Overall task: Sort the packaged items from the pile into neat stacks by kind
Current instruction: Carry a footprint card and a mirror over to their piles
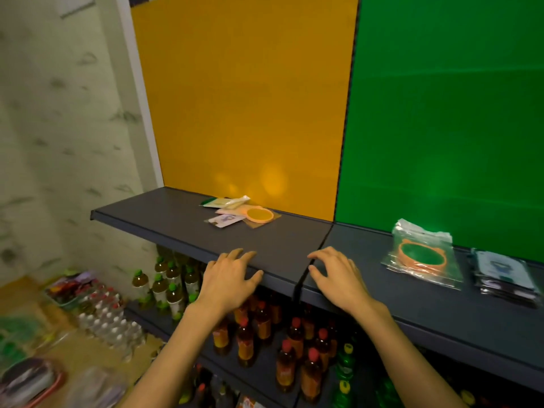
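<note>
A dark grey shelf (182, 228) carried a small pile of packets (240, 213) near its back edge and two stacks (424, 254) further right. At its front edge, left hand (229, 278) and right hand (338, 275) rested with fingers spread, holding nothing.

Heaped at the far left of the grey shelf (176, 222): a small pile of packaged items (240, 212), with pale sachets at the far side, an orange ring in clear wrap (260, 215) on the right, a small flat card pack (225, 220) nearest. Well apart to the right, stacked neatly: clear bags holding orange rings (422, 254), then, just beside, dark flat packs (504, 275).
</note>
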Demonstrator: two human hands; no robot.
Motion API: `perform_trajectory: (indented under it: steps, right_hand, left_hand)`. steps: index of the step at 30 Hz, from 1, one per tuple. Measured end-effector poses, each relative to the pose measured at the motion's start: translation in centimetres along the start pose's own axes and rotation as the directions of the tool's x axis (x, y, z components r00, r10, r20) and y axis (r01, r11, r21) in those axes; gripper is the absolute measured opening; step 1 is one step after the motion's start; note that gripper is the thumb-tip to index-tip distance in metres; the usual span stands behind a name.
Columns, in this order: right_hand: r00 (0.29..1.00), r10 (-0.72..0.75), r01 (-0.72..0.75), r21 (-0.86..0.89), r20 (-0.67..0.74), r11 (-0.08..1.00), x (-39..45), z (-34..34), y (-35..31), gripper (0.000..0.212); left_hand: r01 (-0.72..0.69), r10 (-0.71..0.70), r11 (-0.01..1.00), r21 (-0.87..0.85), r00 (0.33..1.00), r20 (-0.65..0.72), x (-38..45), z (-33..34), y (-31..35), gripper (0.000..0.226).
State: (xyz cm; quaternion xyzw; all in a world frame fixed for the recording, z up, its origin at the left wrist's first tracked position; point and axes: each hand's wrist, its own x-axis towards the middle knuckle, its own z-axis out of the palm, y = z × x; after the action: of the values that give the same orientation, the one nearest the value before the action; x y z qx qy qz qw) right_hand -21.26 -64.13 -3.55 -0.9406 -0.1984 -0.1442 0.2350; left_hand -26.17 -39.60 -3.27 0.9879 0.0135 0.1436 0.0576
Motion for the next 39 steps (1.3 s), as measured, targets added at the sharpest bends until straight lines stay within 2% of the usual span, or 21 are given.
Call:
perform_trajectory:
  steps: [9,20,29,33,39]
  right_hand:
    - [0.999,0.048,-0.049,-0.033,-0.016,0.998,4.4,5.1,-6.7,0.029]
    - [0.997,0.066,-0.068,-0.074,-0.025,0.995,15.1,10.8,-9.5,0.029]
    - [0.979,0.18,-0.186,-0.057,-0.097,0.981,25.2,14.4,-8.6,0.031]
    - [0.965,0.239,-0.247,-0.07,-0.107,0.967,26.8,15.6,-7.6,0.033]
    - [0.944,0.316,-0.327,-0.124,-0.096,0.937,28.0,16.8,-6.0,0.034]
  left_hand:
    - [0.021,-0.02,0.999,-0.026,0.999,0.025,1.6,0.5,-10.6,0.063]
    - [-0.027,0.027,0.999,-0.032,1.0,-0.002,11.1,2.1,-19.2,0.06]
    - [-0.086,0.088,0.994,-0.063,0.996,0.033,23.4,3.6,-24.1,0.056]
    - [-0.049,0.06,0.988,-0.143,0.996,0.067,27.0,5.2,-25.0,0.054]
    - [-0.066,0.086,0.989,-0.129,0.984,0.156,31.5,8.6,-26.3,0.054]
